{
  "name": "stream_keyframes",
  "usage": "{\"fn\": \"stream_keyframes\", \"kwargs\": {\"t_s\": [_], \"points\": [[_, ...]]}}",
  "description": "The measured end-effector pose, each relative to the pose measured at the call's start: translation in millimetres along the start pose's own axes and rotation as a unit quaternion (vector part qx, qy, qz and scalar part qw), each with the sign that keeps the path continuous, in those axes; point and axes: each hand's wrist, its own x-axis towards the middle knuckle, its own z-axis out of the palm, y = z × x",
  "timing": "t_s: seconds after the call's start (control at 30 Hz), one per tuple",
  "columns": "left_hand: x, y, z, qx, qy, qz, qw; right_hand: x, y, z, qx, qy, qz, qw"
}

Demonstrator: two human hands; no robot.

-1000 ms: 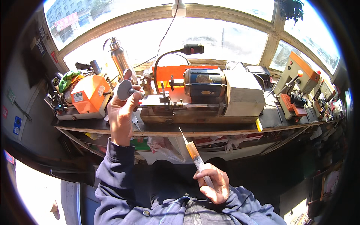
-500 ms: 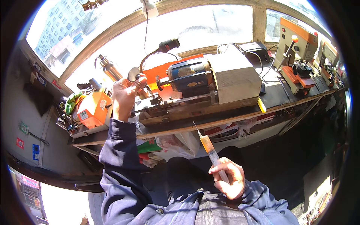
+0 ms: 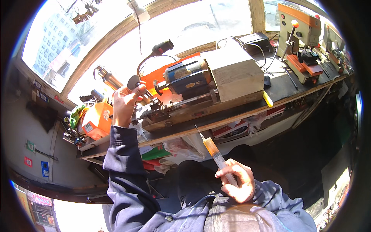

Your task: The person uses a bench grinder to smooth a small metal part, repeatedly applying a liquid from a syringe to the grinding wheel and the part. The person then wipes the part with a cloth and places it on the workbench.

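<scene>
Out in front on the left, my left hand is closed at the near-left end of a bench machine with a blue motor. Its thumb and fingers grip a part with a round, dark metal disc on top; the exact kind of part is unclear. Just right of it is the motor's small round wheel. Close to my body, my right hand is wrapped around the clear barrel of a syringe. Amber liquid fills its upper part, and its needle points up and left, apart from the bench.
An orange machine and a metal bottle stand left on the bench. A bendable lamp rises behind the motor. A yellow handle juts from the front edge. Another orange-topped machine stands far right. Plastic bags lie below.
The view has shifted slightly, so the bench appears further left. The disc at my left hand has turned from bright to dark. My right hand keeps its hold on the syringe.
</scene>
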Motion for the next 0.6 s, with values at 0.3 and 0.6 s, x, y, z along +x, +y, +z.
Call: {"fn": "stream_keyframes", "kwargs": {"t_s": [0.3,0.6], "points": [[-3.4,7.6,3.7,-0.029,-0.022,0.007,0.999,0.8,0.1,0.6,-0.009,-0.007,-0.017,1.0],[-3.3,6.3,7.4,-0.047,-0.037,0.018,0.998,1.7,0.4,-2.4,-0.027,-0.024,-0.036,0.999]]}}
